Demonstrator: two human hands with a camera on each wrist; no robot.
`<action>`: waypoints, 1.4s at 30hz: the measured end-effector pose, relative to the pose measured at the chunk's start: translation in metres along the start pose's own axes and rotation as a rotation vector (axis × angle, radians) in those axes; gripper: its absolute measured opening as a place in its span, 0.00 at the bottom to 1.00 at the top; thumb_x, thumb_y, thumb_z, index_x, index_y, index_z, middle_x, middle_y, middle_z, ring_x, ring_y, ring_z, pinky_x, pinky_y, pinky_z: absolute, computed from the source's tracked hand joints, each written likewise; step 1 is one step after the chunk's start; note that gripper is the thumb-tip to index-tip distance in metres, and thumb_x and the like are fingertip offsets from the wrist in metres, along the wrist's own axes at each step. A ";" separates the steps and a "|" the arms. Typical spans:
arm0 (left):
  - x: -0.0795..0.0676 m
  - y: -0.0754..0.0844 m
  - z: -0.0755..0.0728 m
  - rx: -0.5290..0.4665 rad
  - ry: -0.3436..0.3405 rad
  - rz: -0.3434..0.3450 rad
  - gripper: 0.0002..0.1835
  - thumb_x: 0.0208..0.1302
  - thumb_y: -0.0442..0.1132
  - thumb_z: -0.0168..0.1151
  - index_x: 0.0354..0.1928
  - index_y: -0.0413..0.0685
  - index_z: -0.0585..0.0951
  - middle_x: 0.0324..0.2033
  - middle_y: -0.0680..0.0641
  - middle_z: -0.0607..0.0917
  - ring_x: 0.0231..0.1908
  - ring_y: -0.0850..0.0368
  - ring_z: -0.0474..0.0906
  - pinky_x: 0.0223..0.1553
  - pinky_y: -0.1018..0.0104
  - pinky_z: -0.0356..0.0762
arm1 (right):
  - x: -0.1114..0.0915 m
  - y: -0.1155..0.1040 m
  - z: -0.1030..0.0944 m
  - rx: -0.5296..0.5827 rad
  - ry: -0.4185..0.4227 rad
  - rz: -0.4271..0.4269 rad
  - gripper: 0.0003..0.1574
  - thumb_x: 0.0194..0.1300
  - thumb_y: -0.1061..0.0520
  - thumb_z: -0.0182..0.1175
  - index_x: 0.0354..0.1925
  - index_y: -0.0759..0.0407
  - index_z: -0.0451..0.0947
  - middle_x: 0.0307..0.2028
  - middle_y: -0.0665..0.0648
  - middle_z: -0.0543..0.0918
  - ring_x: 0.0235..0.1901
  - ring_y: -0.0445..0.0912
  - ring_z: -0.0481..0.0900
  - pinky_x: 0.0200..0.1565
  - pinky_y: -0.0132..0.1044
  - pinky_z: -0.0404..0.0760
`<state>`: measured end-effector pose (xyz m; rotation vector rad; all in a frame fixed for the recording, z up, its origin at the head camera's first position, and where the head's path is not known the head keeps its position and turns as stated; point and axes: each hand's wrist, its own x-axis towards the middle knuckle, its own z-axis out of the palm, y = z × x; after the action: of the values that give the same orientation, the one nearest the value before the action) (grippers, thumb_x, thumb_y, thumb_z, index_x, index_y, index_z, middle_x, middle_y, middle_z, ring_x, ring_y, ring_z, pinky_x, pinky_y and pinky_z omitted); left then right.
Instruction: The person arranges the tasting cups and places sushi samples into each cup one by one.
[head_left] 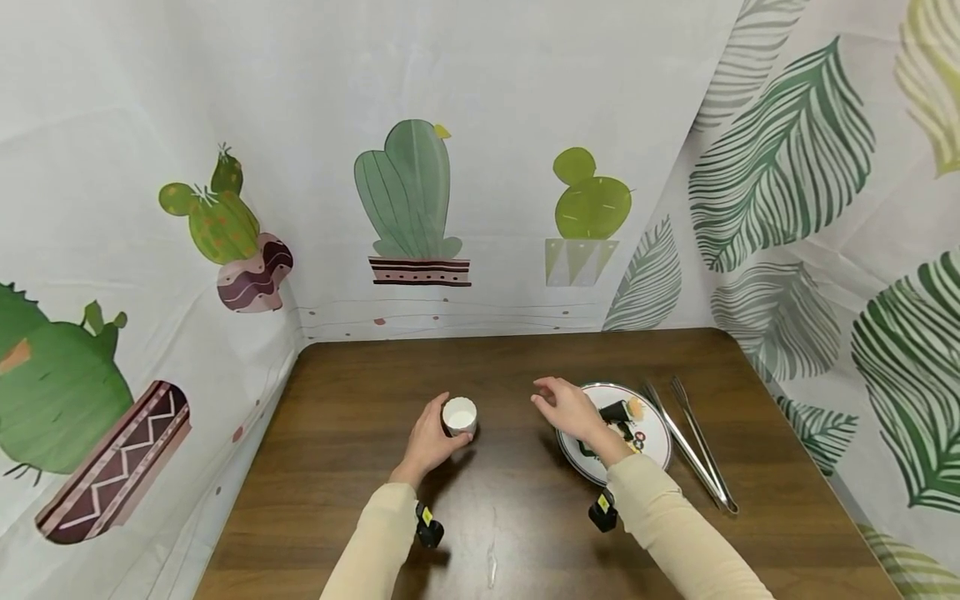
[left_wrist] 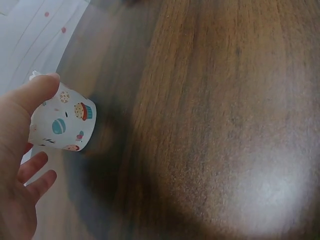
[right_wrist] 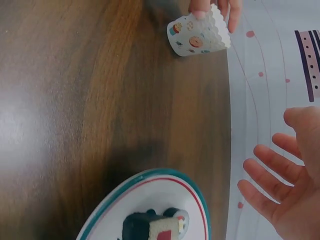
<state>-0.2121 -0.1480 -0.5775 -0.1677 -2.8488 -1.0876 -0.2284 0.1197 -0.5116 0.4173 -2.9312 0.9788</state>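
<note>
My left hand [head_left: 430, 439] grips a white paper baking cup [head_left: 461, 415] near the middle of the table, thumb on one side and fingers on the other. Small cupcake and sweet prints cover the cup's wall [left_wrist: 62, 120], and its rim is scalloped. My right hand [head_left: 568, 408] hovers over the left part of a round plate [head_left: 657, 432], holding nothing, its fingers [right_wrist: 272, 172] spread and slightly bent. On the plate lie sushi pieces, among them a dark seaweed-wrapped roll [head_left: 617, 412]; my right forearm hides some of them.
Metal tongs [head_left: 701, 450] lie to the right of the plate, their tips pointing away from me. A brown wooden table [head_left: 360, 375] carries everything. Behind it hangs a white cloth [head_left: 502, 167] printed with cacti, with leaf prints at the right.
</note>
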 end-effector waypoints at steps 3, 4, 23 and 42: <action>0.000 -0.001 0.002 -0.016 0.002 -0.010 0.47 0.41 0.47 0.74 0.64 0.46 0.63 0.57 0.40 0.72 0.53 0.42 0.72 0.50 0.46 0.70 | 0.002 -0.001 0.006 -0.017 -0.003 -0.011 0.21 0.62 0.50 0.57 0.51 0.58 0.76 0.41 0.54 0.82 0.39 0.47 0.80 0.41 0.44 0.76; 0.001 -0.001 0.003 -0.020 0.001 -0.017 0.47 0.41 0.47 0.74 0.64 0.46 0.63 0.57 0.40 0.72 0.54 0.43 0.72 0.50 0.47 0.69 | 0.003 -0.001 0.007 -0.019 -0.005 -0.014 0.21 0.62 0.50 0.57 0.51 0.58 0.76 0.40 0.54 0.82 0.39 0.47 0.80 0.40 0.44 0.76; 0.001 0.000 0.013 -0.115 0.053 -0.006 0.43 0.40 0.41 0.75 0.61 0.42 0.66 0.54 0.38 0.75 0.51 0.41 0.73 0.49 0.46 0.70 | 0.016 -0.012 0.023 -0.003 0.002 -0.031 0.19 0.61 0.52 0.58 0.49 0.60 0.77 0.34 0.52 0.81 0.35 0.45 0.78 0.39 0.42 0.75; 0.000 -0.002 0.019 -0.145 0.074 -0.025 0.38 0.40 0.41 0.75 0.56 0.44 0.70 0.50 0.40 0.78 0.50 0.44 0.75 0.48 0.48 0.71 | 0.019 -0.021 0.036 0.047 0.029 -0.037 0.16 0.61 0.54 0.58 0.45 0.62 0.78 0.34 0.55 0.82 0.36 0.48 0.79 0.41 0.44 0.75</action>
<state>-0.2134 -0.1366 -0.5925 -0.0990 -2.7144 -1.2781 -0.2395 0.0776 -0.5256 0.4537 -2.8691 1.0419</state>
